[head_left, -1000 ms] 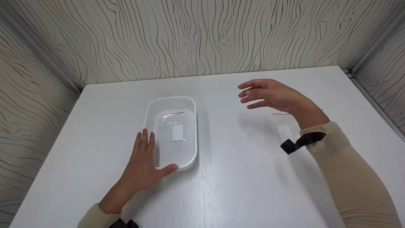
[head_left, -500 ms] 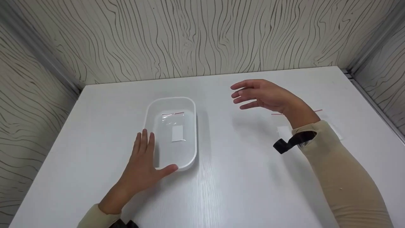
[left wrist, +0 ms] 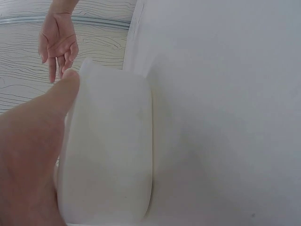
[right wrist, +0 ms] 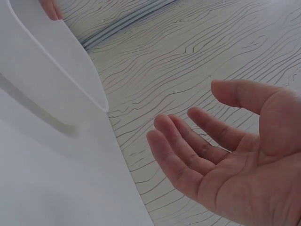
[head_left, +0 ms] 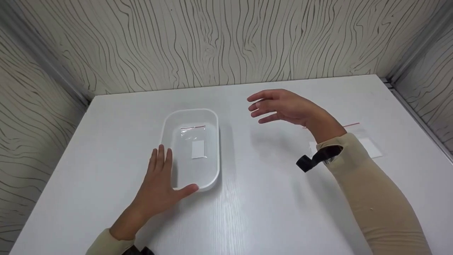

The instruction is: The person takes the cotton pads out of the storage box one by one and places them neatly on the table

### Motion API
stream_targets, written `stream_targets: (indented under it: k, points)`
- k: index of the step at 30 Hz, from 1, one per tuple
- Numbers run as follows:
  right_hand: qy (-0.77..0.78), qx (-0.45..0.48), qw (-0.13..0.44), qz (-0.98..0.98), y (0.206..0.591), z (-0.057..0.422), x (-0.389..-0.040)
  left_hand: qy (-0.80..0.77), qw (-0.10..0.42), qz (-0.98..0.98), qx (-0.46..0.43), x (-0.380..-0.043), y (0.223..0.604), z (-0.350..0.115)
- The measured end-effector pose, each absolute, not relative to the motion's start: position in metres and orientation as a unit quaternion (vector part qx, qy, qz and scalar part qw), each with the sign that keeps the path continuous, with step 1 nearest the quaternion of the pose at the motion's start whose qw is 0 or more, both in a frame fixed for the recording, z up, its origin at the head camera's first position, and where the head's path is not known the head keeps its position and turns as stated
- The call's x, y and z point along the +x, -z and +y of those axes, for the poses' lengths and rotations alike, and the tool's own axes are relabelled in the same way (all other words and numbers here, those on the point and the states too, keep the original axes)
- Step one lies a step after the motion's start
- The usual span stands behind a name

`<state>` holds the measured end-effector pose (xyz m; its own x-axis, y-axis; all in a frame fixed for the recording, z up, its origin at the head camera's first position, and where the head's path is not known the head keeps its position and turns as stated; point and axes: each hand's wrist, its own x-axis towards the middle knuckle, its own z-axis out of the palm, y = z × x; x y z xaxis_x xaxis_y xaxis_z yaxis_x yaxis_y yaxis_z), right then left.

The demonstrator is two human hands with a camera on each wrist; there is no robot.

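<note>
A white rectangular plastic tub [head_left: 214, 166] with rounded corners stands on the table left of centre. Inside it lies a clear zip bag [head_left: 189, 134] with a red seal line and a white label. My left hand [head_left: 157, 187] rests at the tub's near left corner, fingers straight along the left side and thumb on the near rim. The left wrist view shows the tub's outer wall [left wrist: 110, 146] beside that thumb. My right hand [head_left: 283, 106] hovers above the table right of the tub, fingers loosely bent and holding nothing. In the right wrist view, its palm [right wrist: 240, 188] faces the camera.
On the right side of the white table [head_left: 247, 212] lie clear zip bags with red seal lines; one bag [head_left: 370, 147] shows beside the right sleeve [head_left: 368, 191], and another is mostly behind the right forearm. A wood-patterned wall [head_left: 226, 42] rises at the back, with more panels on both sides.
My right hand has moved left toward the tub, uncovering more of the zip bag at the right. The left hand and tub have stayed in place.
</note>
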<state>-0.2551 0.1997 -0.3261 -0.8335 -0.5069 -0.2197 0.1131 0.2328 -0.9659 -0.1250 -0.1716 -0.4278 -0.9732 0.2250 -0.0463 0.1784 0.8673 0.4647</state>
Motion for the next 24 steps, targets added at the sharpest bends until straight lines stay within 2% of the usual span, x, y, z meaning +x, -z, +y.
stream_targets:
  k: [24]
  points:
    - [0.599, -0.136, 0.279, 0.738, 0.326, 0.152, -0.259, -0.235, 0.052, 0.965, 0.107, -0.125, 0.425, -0.171]
